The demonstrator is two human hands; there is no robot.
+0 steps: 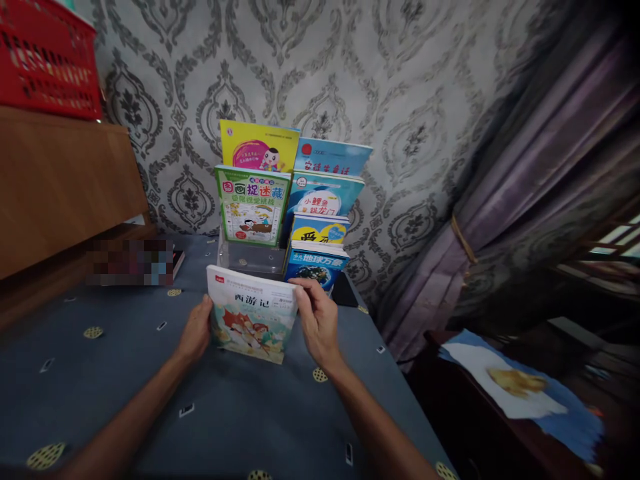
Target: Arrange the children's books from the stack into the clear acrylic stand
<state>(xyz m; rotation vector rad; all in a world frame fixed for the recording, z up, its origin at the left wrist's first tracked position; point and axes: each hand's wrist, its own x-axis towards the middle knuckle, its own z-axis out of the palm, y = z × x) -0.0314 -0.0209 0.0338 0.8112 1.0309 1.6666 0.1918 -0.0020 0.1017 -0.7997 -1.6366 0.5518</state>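
A white picture-covered book (pixel 253 320) with large dark Chinese characters stands nearly upright, facing me. My left hand (pixel 196 327) grips its left edge, and my right hand (pixel 317 319) holds the upper right corner. Just behind it is a clear stepped book rack (pixel 250 257). On the rack's left side, a green book (pixel 254 207) stands in front of a yellow book (pixel 260 147). Its right side carries two light-blue books, a blue-and-yellow book (pixel 320 230), and a dark-blue book with a globe (pixel 317 267) at the front.
A patterned grey-blue cloth covers the table (pixel 125 373). At left, a wooden cabinet (pixel 70 187) bears a red plastic basket (pixel 50 60); a blurred-out item lies below. A purple curtain (pixel 480 200) hangs at right, above a side surface with a blue-and-white cloth (pixel 500 373).
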